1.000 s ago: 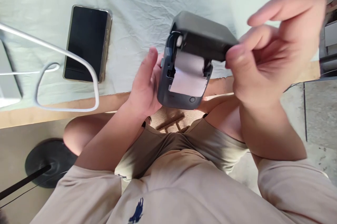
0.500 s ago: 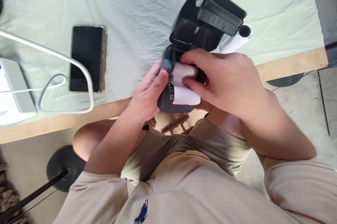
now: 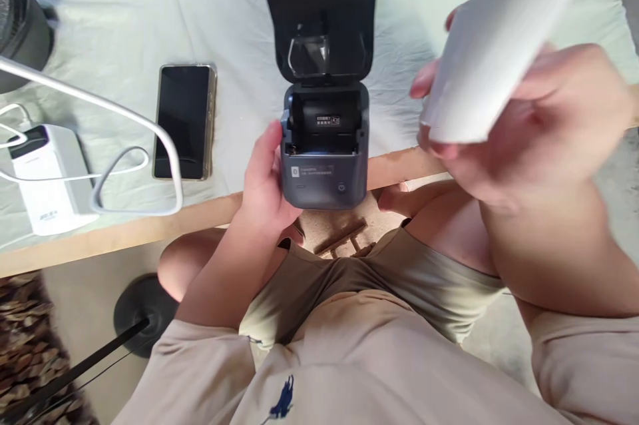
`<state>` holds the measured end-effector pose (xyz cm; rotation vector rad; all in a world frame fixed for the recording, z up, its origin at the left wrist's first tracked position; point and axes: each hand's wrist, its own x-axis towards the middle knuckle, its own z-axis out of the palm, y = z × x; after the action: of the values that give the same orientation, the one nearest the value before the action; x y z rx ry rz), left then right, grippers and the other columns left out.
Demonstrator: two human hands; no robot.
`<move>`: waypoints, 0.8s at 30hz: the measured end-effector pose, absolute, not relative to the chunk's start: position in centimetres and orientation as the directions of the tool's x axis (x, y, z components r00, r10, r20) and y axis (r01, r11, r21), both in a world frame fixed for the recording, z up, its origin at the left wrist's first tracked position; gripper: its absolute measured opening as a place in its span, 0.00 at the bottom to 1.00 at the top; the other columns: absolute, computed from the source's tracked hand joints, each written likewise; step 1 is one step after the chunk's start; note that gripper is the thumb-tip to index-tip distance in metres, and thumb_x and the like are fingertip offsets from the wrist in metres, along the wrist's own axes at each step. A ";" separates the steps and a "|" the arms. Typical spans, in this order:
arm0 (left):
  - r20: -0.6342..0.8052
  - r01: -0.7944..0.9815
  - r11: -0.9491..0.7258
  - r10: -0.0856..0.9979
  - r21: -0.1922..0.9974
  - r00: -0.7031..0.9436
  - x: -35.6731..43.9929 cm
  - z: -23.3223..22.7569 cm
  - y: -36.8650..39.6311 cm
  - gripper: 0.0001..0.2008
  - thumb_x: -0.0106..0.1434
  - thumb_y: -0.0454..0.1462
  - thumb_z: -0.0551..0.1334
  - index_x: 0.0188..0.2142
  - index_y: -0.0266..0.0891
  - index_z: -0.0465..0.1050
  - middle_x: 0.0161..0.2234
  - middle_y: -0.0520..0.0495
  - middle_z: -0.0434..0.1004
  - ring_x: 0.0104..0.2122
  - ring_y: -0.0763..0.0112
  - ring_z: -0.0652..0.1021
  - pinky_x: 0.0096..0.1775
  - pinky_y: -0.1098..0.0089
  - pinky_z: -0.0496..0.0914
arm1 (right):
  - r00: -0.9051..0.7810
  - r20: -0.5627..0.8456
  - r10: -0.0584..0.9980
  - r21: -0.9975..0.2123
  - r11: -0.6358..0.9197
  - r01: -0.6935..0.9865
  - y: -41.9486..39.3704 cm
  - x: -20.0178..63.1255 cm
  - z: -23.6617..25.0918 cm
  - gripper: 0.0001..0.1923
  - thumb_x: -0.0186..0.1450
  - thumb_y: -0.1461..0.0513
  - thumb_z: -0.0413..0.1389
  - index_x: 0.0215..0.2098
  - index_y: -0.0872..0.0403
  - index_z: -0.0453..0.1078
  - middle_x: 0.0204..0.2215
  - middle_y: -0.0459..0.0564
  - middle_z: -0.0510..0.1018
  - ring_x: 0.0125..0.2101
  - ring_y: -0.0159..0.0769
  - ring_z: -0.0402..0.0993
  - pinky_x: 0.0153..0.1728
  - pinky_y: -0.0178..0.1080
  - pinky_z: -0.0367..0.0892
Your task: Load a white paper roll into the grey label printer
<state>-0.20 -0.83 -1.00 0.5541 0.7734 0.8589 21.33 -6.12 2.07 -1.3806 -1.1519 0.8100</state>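
Head-worn view down onto both hands (image 3: 265, 190)

2 bare forearms (image 3: 227, 272) forward, left hand (image 3: 265, 188) with thumb (image 3: 270, 143) forward, right hand (image 3: 546, 122) out to the side, fingers (image 3: 424, 80) curled.

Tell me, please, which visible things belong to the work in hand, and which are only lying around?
In the work:
- portable printer, lid open, in the left hand
- white paper, blurred, in the right hand

Lying around, it seems:
- smartphone
- white cable
- white box-shaped charger, by its look
- black round stand base, on the floor
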 end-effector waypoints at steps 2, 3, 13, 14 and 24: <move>-0.352 -0.490 0.528 0.842 0.694 0.408 -0.2 -0.9 -0.8 0.18 0.75 0.51 0.63 0.44 0.43 0.87 0.46 0.49 0.91 0.69 0.50 0.76 0.65 0.54 0.79 | 0.285 0.074 0.956 -0.997 0.067 0.035 -5.2 21.5 0.3 0.23 0.64 0.41 0.59 0.48 0.44 0.68 0.29 0.42 0.76 0.16 0.32 0.66 0.13 0.39 0.62; -0.359 -0.499 0.534 0.840 0.683 0.407 -0.2 -0.8 -0.7 0.17 0.73 0.50 0.64 0.43 0.43 0.87 0.47 0.49 0.91 0.71 0.50 0.75 0.66 0.54 0.78 | 0.276 0.051 0.960 -0.998 0.060 -0.026 -4.9 21.5 -0.5 0.23 0.62 0.43 0.66 0.47 0.44 0.68 0.30 0.42 0.77 0.18 0.31 0.67 0.15 0.38 0.66; -0.376 -0.504 0.553 0.829 0.664 0.414 -0.2 -0.6 -0.7 0.17 0.73 0.52 0.63 0.41 0.45 0.86 0.48 0.50 0.91 0.72 0.49 0.73 0.70 0.53 0.75 | 0.129 0.329 0.935 -0.785 0.196 0.587 -5.8 22.0 -3.0 0.23 0.68 0.53 0.66 0.60 0.40 0.70 0.55 0.50 0.83 0.53 0.52 0.83 0.58 0.58 0.79; -0.366 -0.509 0.553 0.828 0.660 0.424 -0.2 -0.7 -0.8 0.17 0.73 0.51 0.63 0.42 0.45 0.86 0.48 0.50 0.91 0.73 0.51 0.72 0.70 0.54 0.74 | 0.115 0.290 0.950 -0.768 0.159 0.621 -5.6 22.0 -3.0 0.23 0.69 0.54 0.65 0.60 0.40 0.71 0.53 0.50 0.84 0.51 0.52 0.83 0.57 0.58 0.79; -0.347 -0.616 0.548 0.836 0.566 0.425 0.0 -0.4 -0.5 0.17 0.75 0.45 0.61 0.42 0.39 0.86 0.39 0.52 0.91 0.65 0.54 0.81 0.71 0.60 0.72 | 0.295 0.623 0.724 -0.451 0.025 0.892 -5.4 24.9 -0.9 0.21 0.71 0.50 0.63 0.58 0.46 0.68 0.56 0.57 0.75 0.59 0.53 0.73 0.60 0.59 0.74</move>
<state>0.01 -0.53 -0.42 0.3819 0.6515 0.9352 24.90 -5.40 -0.88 -1.7372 -1.4713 -0.2561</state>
